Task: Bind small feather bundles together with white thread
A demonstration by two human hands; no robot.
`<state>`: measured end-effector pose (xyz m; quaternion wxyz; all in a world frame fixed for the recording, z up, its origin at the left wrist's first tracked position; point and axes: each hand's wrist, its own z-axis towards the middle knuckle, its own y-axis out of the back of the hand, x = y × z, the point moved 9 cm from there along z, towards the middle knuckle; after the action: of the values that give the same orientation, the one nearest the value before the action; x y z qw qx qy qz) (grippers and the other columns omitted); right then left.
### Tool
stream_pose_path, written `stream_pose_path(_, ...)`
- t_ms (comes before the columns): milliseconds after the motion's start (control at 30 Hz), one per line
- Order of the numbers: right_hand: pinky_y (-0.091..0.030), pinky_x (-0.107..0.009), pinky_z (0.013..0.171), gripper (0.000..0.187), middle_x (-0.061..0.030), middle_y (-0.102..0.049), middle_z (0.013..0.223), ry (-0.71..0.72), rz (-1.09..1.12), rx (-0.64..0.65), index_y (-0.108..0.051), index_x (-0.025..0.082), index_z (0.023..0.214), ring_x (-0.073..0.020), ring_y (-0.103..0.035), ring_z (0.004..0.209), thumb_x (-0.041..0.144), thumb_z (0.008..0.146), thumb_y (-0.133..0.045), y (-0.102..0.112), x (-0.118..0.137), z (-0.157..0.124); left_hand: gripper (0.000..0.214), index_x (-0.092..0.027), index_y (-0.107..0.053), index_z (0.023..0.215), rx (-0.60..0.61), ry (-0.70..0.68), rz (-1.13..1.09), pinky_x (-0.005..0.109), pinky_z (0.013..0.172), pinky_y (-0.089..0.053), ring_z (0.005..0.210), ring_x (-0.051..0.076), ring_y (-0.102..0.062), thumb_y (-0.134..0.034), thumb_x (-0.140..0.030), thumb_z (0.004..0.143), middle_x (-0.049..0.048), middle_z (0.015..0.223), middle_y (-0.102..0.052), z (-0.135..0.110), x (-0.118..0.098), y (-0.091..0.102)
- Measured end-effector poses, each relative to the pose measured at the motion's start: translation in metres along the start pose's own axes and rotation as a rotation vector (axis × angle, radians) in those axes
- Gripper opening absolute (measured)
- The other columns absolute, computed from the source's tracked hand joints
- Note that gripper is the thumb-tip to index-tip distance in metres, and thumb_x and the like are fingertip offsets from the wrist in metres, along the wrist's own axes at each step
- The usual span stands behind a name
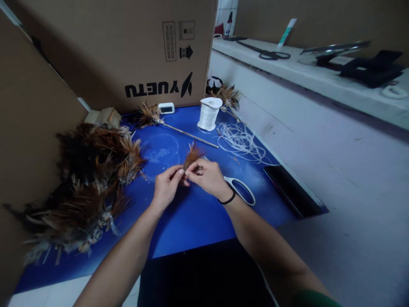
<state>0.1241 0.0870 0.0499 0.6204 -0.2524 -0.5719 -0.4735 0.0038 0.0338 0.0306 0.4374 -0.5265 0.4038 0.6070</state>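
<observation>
Over the middle of the blue table top (pixel 191 221), my left hand (pixel 166 185) and my right hand (pixel 209 177) meet, both pinched on a small bunch of brown feathers (pixel 192 154) that fans upward from my fingertips. A black band circles my right wrist. White-handled scissors (pixel 241 189) lie just right of my right hand. A thin stick with feathers tied at its far end (pixel 179 129) lies beyond my hands. A white spool of cord (pixel 209 113) stands further back, with loose white cord (pixel 241 143) coiled beside it.
A large heap of brown and black feathers (pixel 92 170) covers the left side of the table. Cardboard boxes (pixel 128 47) wall in the back and left. A dark tray (pixel 292 189) sits at the right edge. On the white ledge behind lie black scissors (pixel 270 54).
</observation>
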Motion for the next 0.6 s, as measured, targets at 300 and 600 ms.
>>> stream_pose_path(300,-0.05,-0.023,0.054,0.011,0.0005,-0.064,0.064,-0.004,0.101,-0.014,-0.061,0.016,0.071,-0.01,-0.06,0.054,0.025,0.071,-0.067,0.004,0.002,0.002,0.019,-0.018,-0.056,0.083,0.024,0.005,-0.034,0.024,0.059,-0.048,0.056,0.011,-0.058,-0.058,-0.037,0.083,-0.002,0.066,-0.061,0.001,0.003,-0.001)
stream_pose_path(600,-0.049,-0.022,0.048,0.023,0.0026,-0.06,0.063,-0.058,0.246,-0.03,-0.058,0.015,0.075,-0.0078,-0.055,0.051,0.027,0.065,-0.074,0.007,0.005,0.006,0.018,-0.016,-0.05,0.078,0.059,0.168,-0.397,0.018,0.049,-0.04,0.048,0.006,-0.049,-0.062,-0.03,0.08,-0.0041,0.057,-0.054,-0.001,0.007,-0.014)
